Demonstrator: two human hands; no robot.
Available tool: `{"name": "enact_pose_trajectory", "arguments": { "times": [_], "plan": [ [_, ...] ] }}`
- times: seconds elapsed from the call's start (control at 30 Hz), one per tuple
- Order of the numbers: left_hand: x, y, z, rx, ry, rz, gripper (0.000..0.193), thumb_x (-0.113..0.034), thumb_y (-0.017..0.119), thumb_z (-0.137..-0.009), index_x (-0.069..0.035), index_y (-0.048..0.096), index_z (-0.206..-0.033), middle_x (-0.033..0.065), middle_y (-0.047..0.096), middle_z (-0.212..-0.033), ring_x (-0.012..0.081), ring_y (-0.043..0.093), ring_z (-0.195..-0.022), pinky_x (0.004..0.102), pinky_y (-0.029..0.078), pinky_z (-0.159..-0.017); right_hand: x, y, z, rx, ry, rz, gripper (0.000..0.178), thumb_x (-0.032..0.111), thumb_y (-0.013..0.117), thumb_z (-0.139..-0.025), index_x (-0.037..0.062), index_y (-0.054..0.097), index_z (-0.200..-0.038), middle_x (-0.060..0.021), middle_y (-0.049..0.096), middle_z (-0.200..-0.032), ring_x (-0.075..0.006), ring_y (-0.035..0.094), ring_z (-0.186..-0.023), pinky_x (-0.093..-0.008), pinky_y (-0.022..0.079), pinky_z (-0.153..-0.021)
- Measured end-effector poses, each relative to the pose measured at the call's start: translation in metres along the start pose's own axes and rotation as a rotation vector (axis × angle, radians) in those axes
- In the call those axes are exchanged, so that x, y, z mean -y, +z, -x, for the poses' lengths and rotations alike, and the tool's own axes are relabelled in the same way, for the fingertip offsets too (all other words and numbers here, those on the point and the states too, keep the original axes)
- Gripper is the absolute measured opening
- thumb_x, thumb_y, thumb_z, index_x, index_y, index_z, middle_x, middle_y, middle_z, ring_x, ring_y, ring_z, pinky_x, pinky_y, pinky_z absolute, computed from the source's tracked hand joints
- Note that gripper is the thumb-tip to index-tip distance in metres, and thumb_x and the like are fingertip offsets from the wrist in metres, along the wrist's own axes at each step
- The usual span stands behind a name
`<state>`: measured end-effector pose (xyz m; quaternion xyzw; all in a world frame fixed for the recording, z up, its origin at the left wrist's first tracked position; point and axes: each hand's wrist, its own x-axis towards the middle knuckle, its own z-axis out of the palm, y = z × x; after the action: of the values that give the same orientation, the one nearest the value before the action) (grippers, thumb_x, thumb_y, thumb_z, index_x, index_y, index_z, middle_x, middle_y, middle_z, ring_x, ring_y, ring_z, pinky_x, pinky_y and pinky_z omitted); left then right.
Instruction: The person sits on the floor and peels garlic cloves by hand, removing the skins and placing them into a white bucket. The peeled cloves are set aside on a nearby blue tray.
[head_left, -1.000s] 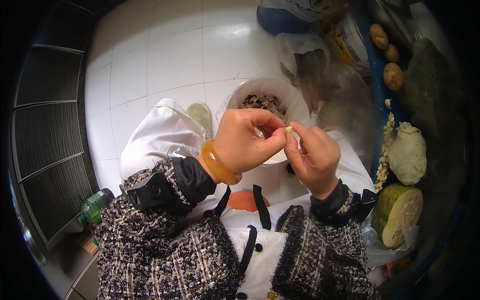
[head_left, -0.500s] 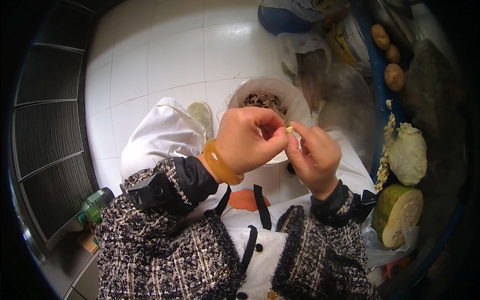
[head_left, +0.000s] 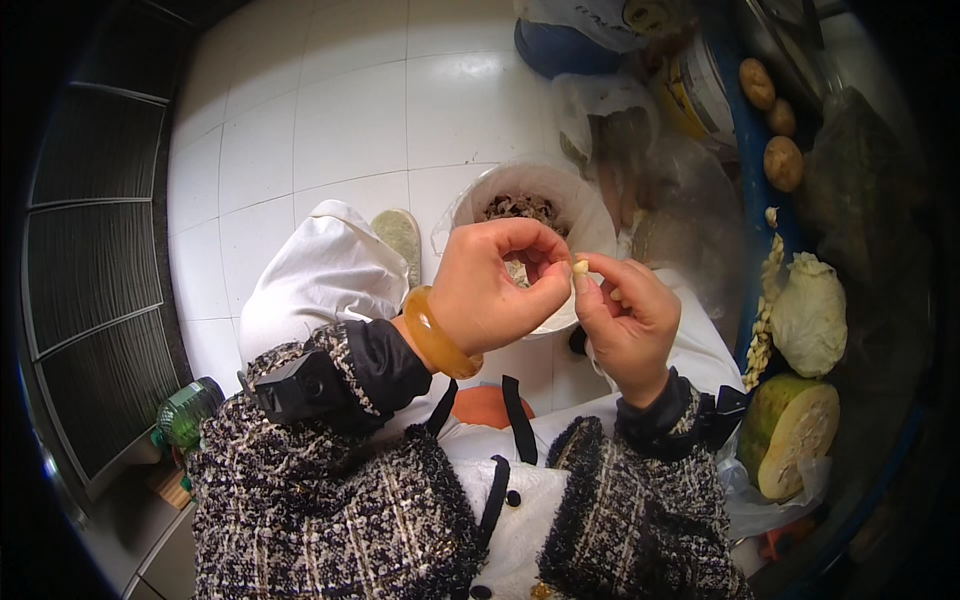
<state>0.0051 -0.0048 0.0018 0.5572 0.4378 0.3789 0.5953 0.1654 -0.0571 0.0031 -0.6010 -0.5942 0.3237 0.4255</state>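
Between my fingertips is a small pale garlic clove, over a lined bin that holds dark brown scraps. My right hand pinches the clove between thumb and forefinger, its other fingers curled; something small and pale shows in that curl. My left hand, with an amber bangle at its wrist, has thumb and forefinger pinched at the clove's left side. A strip of garlic cloves lies along the surface at the right.
Right of the cloves are a pale cabbage and a cut gourd-like vegetable; several potatoes lie farther up. Plastic bags stand beside the bin. A green bottle is at the left, by dark cabinet fronts.
The view has shifted slightly. My hands stay together at the clove, and more of the clove's pale surface shows between the fingertips.
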Motion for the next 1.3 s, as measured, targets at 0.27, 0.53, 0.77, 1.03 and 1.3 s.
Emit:
{"name": "enact_pose_trajectory", "arguments": {
  "times": [0.27,0.53,0.77,1.03,1.3],
  "plan": [
    [0.0,-0.001,-0.001,0.015,0.063,-0.12,0.011,-0.009,0.067,-0.073,0.002,0.066,-0.077,0.0095,0.065,-0.068,0.0123,0.06,-0.059,0.0257,0.049,-0.056,0.001,-0.002,-0.005,-0.006,-0.231,0.266,0.019,0.005,0.07,-0.075,0.0008,0.067,-0.094,-0.006,0.05,-0.06,-0.0183,0.048,-0.047,-0.0308,0.038,-0.044],
    [0.002,0.001,-0.001,0.001,0.15,-0.201,0.009,-0.009,0.067,-0.072,0.0,0.063,-0.073,0.0095,0.062,-0.065,0.0178,0.059,-0.055,0.028,0.048,-0.053,-0.001,-0.001,-0.004,-0.018,-0.243,0.291,0.02,0.005,0.07,-0.074,0.0009,0.067,-0.094,-0.0061,0.051,-0.061,-0.019,0.049,-0.048,-0.0314,0.038,-0.044],
    [0.001,0.001,-0.001,0.001,0.1,-0.162,0.01,-0.009,0.067,-0.072,0.0,0.063,-0.073,0.0088,0.061,-0.064,0.0157,0.057,-0.054,0.0273,0.047,-0.052,0.0,0.0,-0.002,-0.015,-0.099,0.13,0.019,0.004,0.07,-0.077,0.0,0.067,-0.095,-0.0031,0.049,-0.06,-0.0103,0.043,-0.048,-0.0245,0.034,-0.044],
    [0.0,0.0,-0.003,0.007,0.027,-0.134,0.009,-0.008,0.066,-0.072,0.0,0.063,-0.074,0.0082,0.06,-0.064,0.0132,0.056,-0.054,0.0259,0.047,-0.052,-0.001,-0.002,0.001,-0.013,0.267,-0.334,0.016,0.005,0.066,-0.085,-0.0016,0.067,-0.1,0.0056,0.052,-0.067,-0.0025,0.041,-0.053,-0.0177,0.034,-0.05],
    [0.008,0.0,-0.005,-0.072,0.014,-0.144,0.008,-0.008,0.063,-0.073,0.0,0.061,-0.072,0.008,0.057,-0.062,0.0133,0.052,-0.052,0.0267,0.044,-0.052,-0.002,-0.012,-0.006,0.136,0.604,-1.043,0.023,0.012,0.053,-0.091,-0.0059,0.063,-0.102,0.0058,0.043,-0.061,-0.0013,0.03,-0.049,-0.0175,0.025,-0.045]
  ]
}}
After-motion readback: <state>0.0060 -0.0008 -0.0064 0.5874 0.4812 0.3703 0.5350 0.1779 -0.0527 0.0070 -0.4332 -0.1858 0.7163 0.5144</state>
